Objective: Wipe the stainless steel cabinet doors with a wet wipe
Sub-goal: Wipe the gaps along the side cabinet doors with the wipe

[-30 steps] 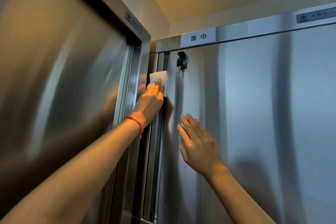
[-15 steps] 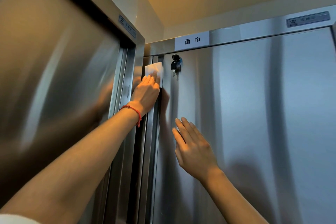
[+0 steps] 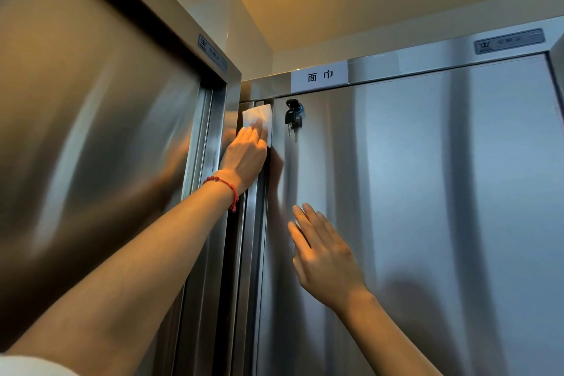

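A white wet wipe (image 3: 258, 116) lies flat against the top left edge of the right stainless steel cabinet door (image 3: 427, 207). My left hand (image 3: 245, 157), with a red string bracelet at the wrist, presses the wipe onto the door edge with straight fingers. My right hand (image 3: 322, 253) rests flat and open on the same door, lower and to the right of the wipe. A second steel cabinet door (image 3: 91, 146) stands at the left, at an angle to the first.
A bunch of black keys (image 3: 292, 119) hangs from the lock just right of the wipe. A white label (image 3: 319, 76) sits on the cabinet's top rail. The narrow corner gap (image 3: 235, 253) between the two cabinets runs downward. Ceiling is close above.
My left hand has slid the wipe upward along the door edge to just under the top rail. My right hand stays flat on the door.
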Motion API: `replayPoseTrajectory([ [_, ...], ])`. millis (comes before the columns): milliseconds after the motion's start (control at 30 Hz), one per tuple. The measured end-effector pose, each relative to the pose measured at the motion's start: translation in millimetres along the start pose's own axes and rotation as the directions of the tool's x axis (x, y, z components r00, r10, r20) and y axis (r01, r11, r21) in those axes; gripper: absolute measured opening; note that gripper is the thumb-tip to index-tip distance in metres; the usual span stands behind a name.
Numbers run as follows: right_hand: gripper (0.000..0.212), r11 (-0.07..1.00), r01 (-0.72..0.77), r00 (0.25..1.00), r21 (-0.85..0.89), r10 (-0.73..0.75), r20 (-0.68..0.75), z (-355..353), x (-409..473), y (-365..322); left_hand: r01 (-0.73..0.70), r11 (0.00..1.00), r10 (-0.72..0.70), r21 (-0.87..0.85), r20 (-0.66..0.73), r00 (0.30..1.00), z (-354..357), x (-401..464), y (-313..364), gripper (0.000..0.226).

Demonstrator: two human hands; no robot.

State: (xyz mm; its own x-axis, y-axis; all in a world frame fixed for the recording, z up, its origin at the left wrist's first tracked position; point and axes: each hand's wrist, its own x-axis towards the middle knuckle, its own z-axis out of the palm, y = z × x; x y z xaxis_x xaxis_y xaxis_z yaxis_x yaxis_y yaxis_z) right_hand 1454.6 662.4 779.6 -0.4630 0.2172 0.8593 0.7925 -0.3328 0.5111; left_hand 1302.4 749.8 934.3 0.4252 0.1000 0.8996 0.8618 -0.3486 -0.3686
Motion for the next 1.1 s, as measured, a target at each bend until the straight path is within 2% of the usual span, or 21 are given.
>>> replayPoseTrajectory([
  [400, 0.043, 1.0, 0.008, 1.0, 0.003, -0.008, 0.001, 2.2, -0.2, 1.1, -0.017, 1.0, 0.017, 0.018, 0.007, 1.0, 6.7, -0.2, 1.1, 0.056],
  [733, 0.05, 1.0, 0.001, 1.0, -0.007, -0.001, 0.022, -0.1, -0.2, 1.2, 0.0, 0.999, 0.002, 0.053, -0.026, 1.0, -2.4, 21.3, -6.0, 0.056],
  [1100, 0.05, 1.0, -0.001, 1.0, 0.003, 0.001, 0.008, 1.5, -0.9, 0.8, 0.015, 1.0, -0.015, -0.002, -0.006, 1.0, 1.7, 14.9, -2.8, 0.056],
])
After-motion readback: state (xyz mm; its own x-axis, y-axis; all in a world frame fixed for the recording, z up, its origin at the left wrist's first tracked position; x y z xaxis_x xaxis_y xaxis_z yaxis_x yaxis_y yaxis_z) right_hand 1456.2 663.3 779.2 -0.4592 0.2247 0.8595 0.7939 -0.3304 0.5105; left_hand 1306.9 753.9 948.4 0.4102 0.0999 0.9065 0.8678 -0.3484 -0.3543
